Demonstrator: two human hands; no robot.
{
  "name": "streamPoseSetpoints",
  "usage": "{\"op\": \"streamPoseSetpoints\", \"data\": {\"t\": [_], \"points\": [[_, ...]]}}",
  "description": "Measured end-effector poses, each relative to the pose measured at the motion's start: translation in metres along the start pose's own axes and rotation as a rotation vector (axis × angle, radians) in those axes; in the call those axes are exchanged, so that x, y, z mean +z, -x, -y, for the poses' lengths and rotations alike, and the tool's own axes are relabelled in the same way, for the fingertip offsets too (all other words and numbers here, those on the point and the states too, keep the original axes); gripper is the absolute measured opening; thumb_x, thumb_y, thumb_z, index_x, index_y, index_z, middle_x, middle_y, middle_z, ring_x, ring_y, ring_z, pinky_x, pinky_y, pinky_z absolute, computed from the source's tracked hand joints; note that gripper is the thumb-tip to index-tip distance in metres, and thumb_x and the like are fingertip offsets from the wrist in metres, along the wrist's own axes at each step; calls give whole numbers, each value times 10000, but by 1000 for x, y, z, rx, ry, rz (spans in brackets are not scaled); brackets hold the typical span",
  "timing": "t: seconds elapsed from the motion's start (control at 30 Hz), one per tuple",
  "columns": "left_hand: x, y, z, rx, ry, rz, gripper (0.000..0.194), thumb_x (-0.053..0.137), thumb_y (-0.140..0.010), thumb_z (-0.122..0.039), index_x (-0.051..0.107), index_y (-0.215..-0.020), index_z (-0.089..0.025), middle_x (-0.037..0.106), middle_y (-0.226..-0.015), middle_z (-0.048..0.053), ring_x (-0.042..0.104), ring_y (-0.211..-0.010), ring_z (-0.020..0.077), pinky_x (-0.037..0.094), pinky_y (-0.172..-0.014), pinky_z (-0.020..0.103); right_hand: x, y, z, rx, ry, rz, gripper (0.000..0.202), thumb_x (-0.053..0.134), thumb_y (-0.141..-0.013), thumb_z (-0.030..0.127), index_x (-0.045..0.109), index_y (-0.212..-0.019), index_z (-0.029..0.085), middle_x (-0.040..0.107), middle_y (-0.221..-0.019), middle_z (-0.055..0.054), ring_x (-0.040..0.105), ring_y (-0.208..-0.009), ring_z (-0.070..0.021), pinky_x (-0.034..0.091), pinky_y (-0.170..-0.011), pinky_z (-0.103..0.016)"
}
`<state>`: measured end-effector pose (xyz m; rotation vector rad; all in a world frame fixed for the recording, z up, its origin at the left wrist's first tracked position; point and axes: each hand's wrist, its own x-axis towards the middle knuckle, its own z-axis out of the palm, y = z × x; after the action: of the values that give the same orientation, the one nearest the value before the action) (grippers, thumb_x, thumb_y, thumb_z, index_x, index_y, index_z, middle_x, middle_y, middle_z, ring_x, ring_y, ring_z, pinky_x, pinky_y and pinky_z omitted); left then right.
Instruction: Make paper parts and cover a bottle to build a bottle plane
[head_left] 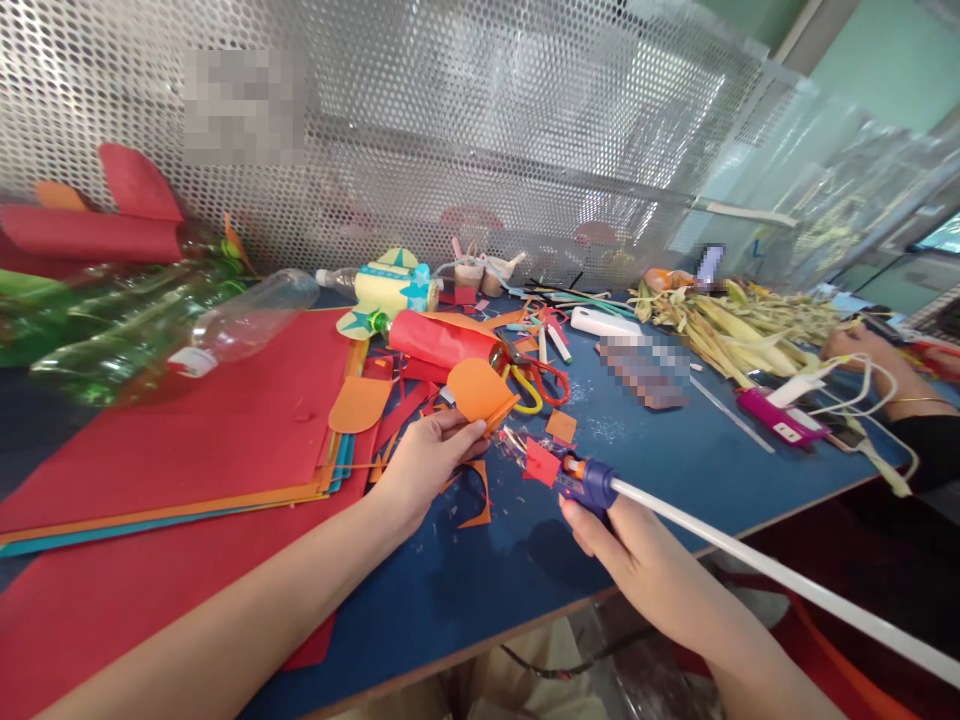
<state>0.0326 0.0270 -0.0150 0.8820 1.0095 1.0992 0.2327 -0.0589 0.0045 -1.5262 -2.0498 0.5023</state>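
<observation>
In my left hand (424, 462) an orange paper piece (477, 390) with a rounded end is pinched between thumb and fingers. My right hand (611, 535) is wrapped round a blue glue gun (589, 487), with a long white glue stick (750, 560) running out of its back. The gun's nozzle end points at the folded lower edge of the orange piece; whether they touch is unclear. A red paper scrap (541, 461) covers part of the gun's front. Behind the orange piece lie a red-wrapped bottle (442, 342) and scissors with yellow (527, 392) and red handles (553, 383).
Red paper sheets (247, 420) cover the left side of the blue table (420, 620). Plastic bottles (255, 318) lie behind them against a perforated metal screen (480, 130). At right are corn husks (750, 335), a magenta power strip (784, 416) and another person's hand (870, 360).
</observation>
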Motion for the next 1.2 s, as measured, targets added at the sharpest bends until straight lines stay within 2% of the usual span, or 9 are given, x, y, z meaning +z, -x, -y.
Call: {"op": "streamPoseSetpoints", "data": {"t": [0.1, 0.2, 0.27, 0.33, 0.43, 0.57, 0.9, 1.07, 1.2], "points": [[0, 0, 0, -12, -1, -15, 222, 772, -661, -249, 755, -858, -147, 768, -921, 59, 700, -895, 201, 542, -881, 298, -9, 3, -11, 79, -96, 11, 331, 364, -964, 470, 561, -881, 219, 585, -641, -8, 584, -585, -179, 525, -612, -302], [1, 0, -2, -23, 8, -18, 203, 754, -679, -218, 753, -867, -142, 766, -936, 58, 702, -896, 196, 543, -881, 288, -19, 0, -25, 107, -139, -83, 347, 324, -974, 468, 534, -902, 202, 559, -670, -12, 573, -594, -171, 516, -603, -300], [1, 2, -3, -32, 14, -17, 173, 733, -699, -194, 750, -859, -130, 765, -938, 67, 706, -884, 191, 545, -877, 280, -24, -6, -33, 87, 3, -176, 320, 370, -951, 480, 512, -857, 210, 550, -703, -21, 584, -627, -188, 516, -636, -324], [2, 3, -5, -38, 20, -15, 146, 714, -718, -176, 745, -850, -123, 765, -930, 76, 710, -868, 189, 547, -870, 278, -28, -13, -41, 24, 151, -218, 230, 432, -925, 433, 499, -927, 213, 559, -864, -61, 618, -756, -218, 524, -711, -350], [2, 4, -7, -34, 28, -11, 138, 700, -734, -159, 735, -862, -122, 764, -910, 84, 713, -852, 191, 551, -860, 286, -31, -20, -56, -72, 297, -155, 179, 448, -902, 275, 436, -1068, 209, 494, -1047, -103, 629, -888, -237, 532, -755, -363], [3, 4, -8, -23, 35, -16, 135, 674, -755, -130, 713, -883, -130, 759, -903, 78, 714, -844, 185, 556, -841, 278, -39, -29, -80, -114, 458, -94, 253, 489, -850, 170, 421, -1091, 203, 455, -1091, -110, 641, -916, -252, 537, -769, -374], [1, 1, -7, -36, 26, -13, 154, 668, -763, -102, 698, -913, -106, 746, -951, 101, 710, -842, 181, 549, -849, 282, -54, -80, -118, -147, 552, 105, 267, 569, -825, 243, 487, -1076, 200, 500, -1127, -131, 630, -986, -293, 512, -857, -442], [1, 1, -8, -40, 33, 2, 158, 686, -746, -115, 704, -903, -103, 751, -944, 108, 711, -854, 197, 546, -866, 302, -70, -89, -111, -202, 489, 198, 311, 610, -814, 368, 561, -1083, 221, 559, -1153, -117, 624, -1029, -272, 517, -887, -409], [2, 3, -9, -41, 41, 4, 175, 695, -735, -117, 702, -909, -103, 752, -958, 103, 710, -857, 190, 545, -872, 294, -78, -94, -69, -185, 396, -24, 320, 601, -830, 395, 565, -1097, 221, 568, -1192, -123, 607, -1028, -290, 491, -897, -470]]}}
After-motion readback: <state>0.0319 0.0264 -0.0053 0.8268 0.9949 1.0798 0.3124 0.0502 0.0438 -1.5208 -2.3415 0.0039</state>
